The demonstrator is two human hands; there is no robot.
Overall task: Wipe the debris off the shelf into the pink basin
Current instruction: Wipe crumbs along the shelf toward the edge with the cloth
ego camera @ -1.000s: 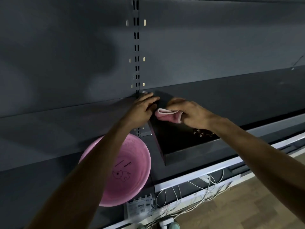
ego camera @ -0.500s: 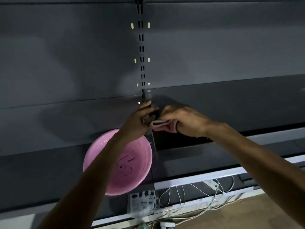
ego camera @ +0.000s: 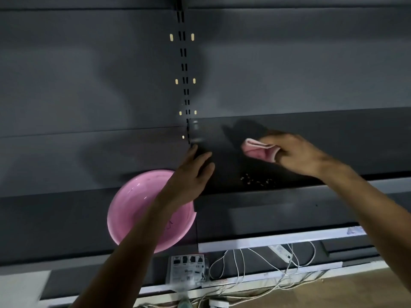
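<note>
A dark shelf [ego camera: 311, 156] runs from the centre to the right. Small pale debris [ego camera: 258, 180] lies near its front edge. My right hand [ego camera: 295, 152] grips a folded pink cloth [ego camera: 259, 150] on the shelf top, behind the debris. My left hand [ego camera: 191, 176] rests with straight fingers on the shelf's left end, partly over the pink basin [ego camera: 135, 210]. The basin sits lower down, just left of the shelf end, with my left forearm crossing its right side.
A slotted upright [ego camera: 184, 70] runs up the grey back panel above the shelf's left end. Below are a white rail [ego camera: 278, 240], loose white cables [ego camera: 255, 270], a power strip [ego camera: 281, 252] and a printed box [ego camera: 189, 271]. Wooden floor shows at the bottom right.
My right hand has carried the cloth to the right, away from my left hand. My left hand has stayed at the shelf's left end. The debris shows again in front of the cloth.
</note>
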